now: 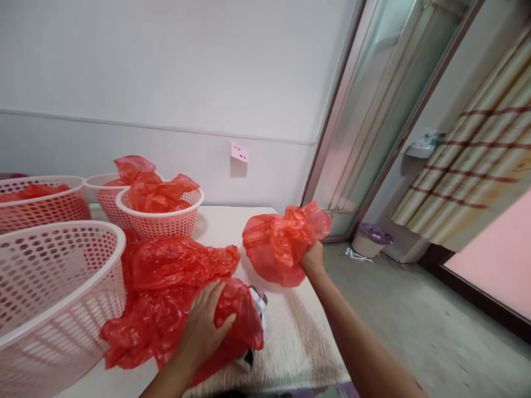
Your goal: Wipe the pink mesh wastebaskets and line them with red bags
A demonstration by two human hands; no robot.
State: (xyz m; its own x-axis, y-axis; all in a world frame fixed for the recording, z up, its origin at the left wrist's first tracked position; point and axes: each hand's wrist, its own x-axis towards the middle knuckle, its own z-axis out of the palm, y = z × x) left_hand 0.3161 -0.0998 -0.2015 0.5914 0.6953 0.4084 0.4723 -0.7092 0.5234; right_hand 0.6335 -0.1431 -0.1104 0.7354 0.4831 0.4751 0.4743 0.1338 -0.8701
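My right hand (313, 257) grips the gathered side of a bulging red plastic bag (276, 246) over the right part of the table. Its fingers are partly hidden behind the crumpled film. My left hand (207, 319) lies with thumb and fingers apart on another red plastic bag (245, 318) near the front edge. From beside that bag pokes a white and dark item (259, 301), whose kind I cannot make out. Left of it spreads a heap of crumpled red plastic bags (174, 265).
A large white perforated basket (62, 326) stands at the left front. Behind it are a small basket (166, 222) with red bags and further baskets. The table (298, 326) ends at the right, above grey floor. A bin (369, 240) stands by the wall.
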